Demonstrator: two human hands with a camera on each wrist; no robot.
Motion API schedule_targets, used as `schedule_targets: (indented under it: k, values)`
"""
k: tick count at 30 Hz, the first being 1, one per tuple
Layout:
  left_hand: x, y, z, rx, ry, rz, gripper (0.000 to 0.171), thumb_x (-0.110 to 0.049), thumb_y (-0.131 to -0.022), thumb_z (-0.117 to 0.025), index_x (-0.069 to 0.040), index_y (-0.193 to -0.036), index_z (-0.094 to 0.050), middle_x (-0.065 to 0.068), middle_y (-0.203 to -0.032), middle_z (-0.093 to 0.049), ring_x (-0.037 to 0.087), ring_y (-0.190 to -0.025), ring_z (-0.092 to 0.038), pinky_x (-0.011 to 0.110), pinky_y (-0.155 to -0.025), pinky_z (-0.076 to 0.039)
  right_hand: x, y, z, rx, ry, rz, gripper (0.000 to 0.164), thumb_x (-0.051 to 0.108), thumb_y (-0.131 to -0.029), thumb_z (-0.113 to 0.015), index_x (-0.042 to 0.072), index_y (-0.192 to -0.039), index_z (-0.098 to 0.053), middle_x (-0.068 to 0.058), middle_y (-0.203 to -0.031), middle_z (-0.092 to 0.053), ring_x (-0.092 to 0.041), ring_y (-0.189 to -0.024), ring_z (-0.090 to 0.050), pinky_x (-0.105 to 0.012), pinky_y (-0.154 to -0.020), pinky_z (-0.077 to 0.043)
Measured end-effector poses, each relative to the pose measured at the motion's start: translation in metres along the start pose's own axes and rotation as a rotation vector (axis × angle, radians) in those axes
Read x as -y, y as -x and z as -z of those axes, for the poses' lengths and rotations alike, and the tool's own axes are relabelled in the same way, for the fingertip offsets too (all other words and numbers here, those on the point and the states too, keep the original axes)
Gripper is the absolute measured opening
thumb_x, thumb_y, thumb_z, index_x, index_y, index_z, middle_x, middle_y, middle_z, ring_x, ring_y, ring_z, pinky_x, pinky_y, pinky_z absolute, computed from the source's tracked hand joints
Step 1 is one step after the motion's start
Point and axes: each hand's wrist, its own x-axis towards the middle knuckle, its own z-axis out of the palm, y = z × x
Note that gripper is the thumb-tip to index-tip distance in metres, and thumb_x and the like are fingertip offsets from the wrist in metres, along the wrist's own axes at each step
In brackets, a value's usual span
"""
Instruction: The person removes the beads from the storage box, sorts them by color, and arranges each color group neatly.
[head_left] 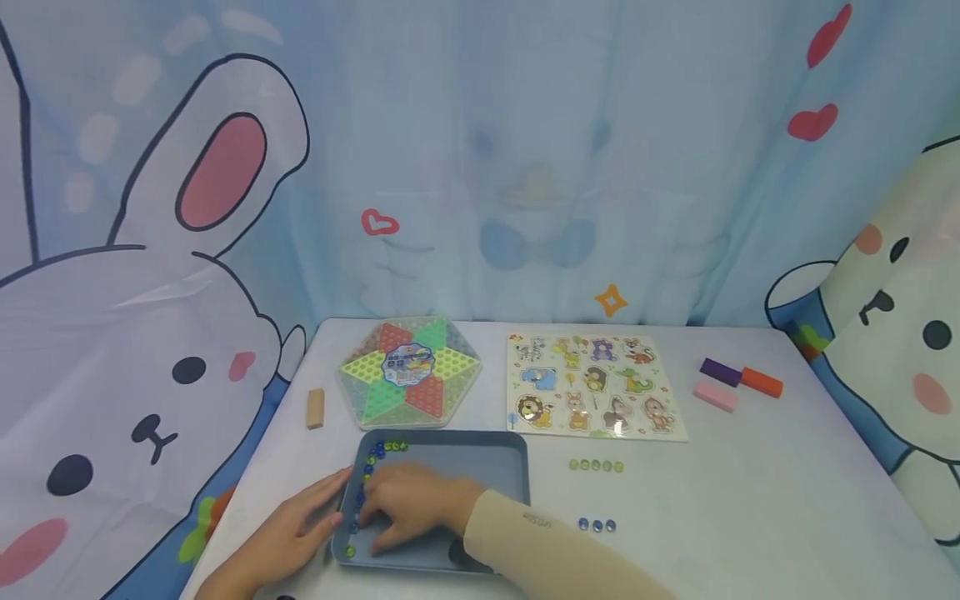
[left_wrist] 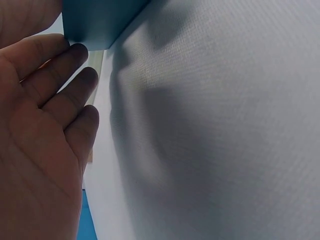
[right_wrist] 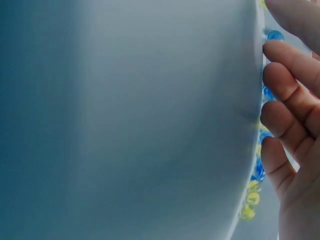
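Observation:
A blue-grey tray (head_left: 480, 457) stands near the table's front edge, with blue and yellow-green glass marbles (head_left: 380, 451) lined along its left side and far left corner. My left hand (head_left: 288, 529) touches the tray's outer left wall, fingers extended; the left wrist view shows its fingertips (left_wrist: 79, 52) by the blue wall. Inside the tray, my right hand (head_left: 412, 504) reaches down to the marble row, fingers loosely bent. In the right wrist view, a blue marble (right_wrist: 275, 35) shows between thumb and forefinger, with no clear grip on it. A yellow-green marble (head_left: 349, 551) lies in the near left corner.
Behind the tray lie a hexagonal Chinese checkers board (head_left: 375, 367) and an animal puzzle board (head_left: 596, 387). Right of it are a row of yellow-green marbles (head_left: 596, 466) and three blue marbles (head_left: 597, 526). Coloured blocks (head_left: 715, 396) and a wooden block (head_left: 315, 408) lie farther out.

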Motion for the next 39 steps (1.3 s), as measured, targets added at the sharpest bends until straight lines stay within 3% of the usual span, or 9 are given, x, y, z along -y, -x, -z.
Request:
schedule_targets:
  k: [11, 18, 31, 39]
  values:
    - [0.001, 0.000, -0.002, -0.014, -0.006, -0.022, 0.053, -0.032, -0.106, -0.062, -0.015, -0.155, -0.052, 0.003, -0.158, -0.055, 0.029, -0.143, -0.055, 0.034, -0.113, -0.054, 0.007, -0.007, -0.004, 0.055, 0.003, 0.110, 0.024, 0.049, -0.089, -0.081, 0.036, -0.110, -0.081, 0.021, -0.095, -0.064, 0.008, -0.083, -0.048, -0.004, -0.072, -0.036]
    - [-0.001, -0.001, 0.000, -0.009, 0.022, -0.036, 0.053, -0.031, -0.107, -0.061, -0.014, -0.156, -0.050, 0.006, -0.158, -0.055, 0.033, -0.142, -0.055, 0.030, -0.113, -0.053, 0.007, -0.005, -0.002, 0.022, -0.050, 0.081, 0.022, 0.048, -0.088, -0.083, 0.033, -0.104, -0.082, 0.021, -0.092, -0.066, 0.010, -0.081, -0.049, -0.002, -0.072, -0.037]
    - [0.001, -0.001, -0.002, -0.023, 0.008, -0.052, 0.053, -0.028, -0.106, -0.062, -0.013, -0.156, -0.051, 0.006, -0.158, -0.055, 0.030, -0.142, -0.055, 0.030, -0.111, -0.054, 0.014, -0.006, -0.001, 0.101, -0.038, 0.149, 0.018, 0.034, -0.093, -0.080, 0.034, -0.111, -0.081, 0.020, -0.097, -0.066, 0.008, -0.086, -0.048, -0.001, -0.075, -0.034]
    - [0.000, -0.001, 0.000, -0.012, -0.007, -0.044, 0.053, -0.030, -0.107, -0.061, -0.012, -0.156, -0.050, 0.007, -0.158, -0.055, 0.034, -0.142, -0.055, 0.035, -0.113, -0.054, 0.009, 0.005, 0.005, 0.064, -0.056, 0.107, 0.013, 0.036, -0.090, -0.083, 0.033, -0.103, -0.081, 0.022, -0.095, -0.067, 0.011, -0.090, -0.052, -0.001, -0.083, -0.038]
